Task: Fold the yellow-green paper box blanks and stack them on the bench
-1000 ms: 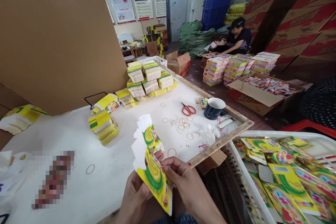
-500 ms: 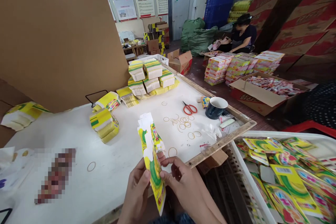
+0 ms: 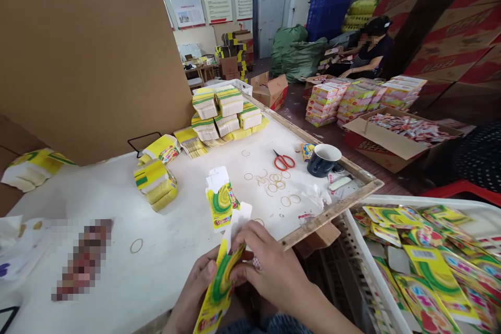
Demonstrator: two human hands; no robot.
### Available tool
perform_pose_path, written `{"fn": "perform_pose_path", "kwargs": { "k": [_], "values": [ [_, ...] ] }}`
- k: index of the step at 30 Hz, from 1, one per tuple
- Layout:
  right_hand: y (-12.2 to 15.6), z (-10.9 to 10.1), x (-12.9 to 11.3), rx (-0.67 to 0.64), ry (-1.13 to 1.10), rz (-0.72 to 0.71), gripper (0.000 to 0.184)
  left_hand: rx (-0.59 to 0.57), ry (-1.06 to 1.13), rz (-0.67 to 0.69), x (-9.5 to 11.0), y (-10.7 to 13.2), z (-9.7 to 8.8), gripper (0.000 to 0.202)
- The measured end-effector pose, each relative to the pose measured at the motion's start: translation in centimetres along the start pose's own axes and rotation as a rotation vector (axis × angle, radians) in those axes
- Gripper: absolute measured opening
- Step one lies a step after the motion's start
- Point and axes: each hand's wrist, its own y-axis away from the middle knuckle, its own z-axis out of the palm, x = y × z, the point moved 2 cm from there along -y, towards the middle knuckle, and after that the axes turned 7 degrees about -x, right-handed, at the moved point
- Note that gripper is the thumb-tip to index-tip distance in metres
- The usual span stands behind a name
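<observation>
A flat yellow and green carton (image 3: pixel 219 284) with a raised white end flap is held slanting over the table's front edge. My left hand (image 3: pixel 195 287) is closed around its lower left side, thumb on the printed face. At the carton's upper end, my right hand (image 3: pixel 264 258) is closed on the edge by the flap, fingers bent. Some small spotted thing shows by the right fingers; I cannot make out what it is. Just beyond my hands, flat cartons (image 3: pixel 221 201) lie on the white table (image 3: pixel 164 250), their white flaps pointing away.
Bundled cartons (image 3: pixel 217 109) are stacked at the table's back; another bundle (image 3: pixel 155 185) sits nearer. Rubber bands (image 3: pixel 274 183), red scissors (image 3: pixel 283 160) and a dark mug (image 3: pixel 324 160) lie to the right. A white basket (image 3: pixel 362 271) holds yellow packs. A person (image 3: pixel 370 52) sits behind stacked boxes.
The carton in my hands has come apart from those now lying on the table and moved down toward me. My right hand has shifted up to its flap end.
</observation>
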Motion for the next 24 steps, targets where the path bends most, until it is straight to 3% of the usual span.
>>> {"fn": "perform_pose_path", "kwargs": {
  "k": [6,11,13,16,18,21,24],
  "values": [
    [0.2,-0.1,0.1,-0.049,-0.029,-0.015,0.029,-0.010,0.056,-0.109,0.4,0.7,0.3,0.038],
    [0.6,0.1,0.8,-0.065,-0.074,-0.051,0.040,-0.050,0.109,-0.038,0.4,0.2,0.5,0.034],
    [0.9,0.2,1.2,-0.009,-0.115,-0.060,0.047,-0.034,0.125,-0.028,0.1,-0.1,0.3,0.034],
    [1.1,0.4,1.7,0.181,-0.193,-0.020,0.049,0.029,0.121,-0.024,-0.3,-0.2,0.2,0.035],
    [1.3,1.1,2.1,0.219,-0.274,0.064,0.041,0.074,0.093,-0.003,-0.5,-0.3,0.4,0.036],
    [1.5,3.1,2.6,0.148,-0.430,0.176,0.014,0.113,0.014,0.042,-0.8,-0.5,0.8,0.037],
    [1.5,4.0,3.0,0.197,-0.491,0.186,0.014,0.109,-0.190,0.093,-0.9,-0.9,0.4,0.040]
  ]
}}
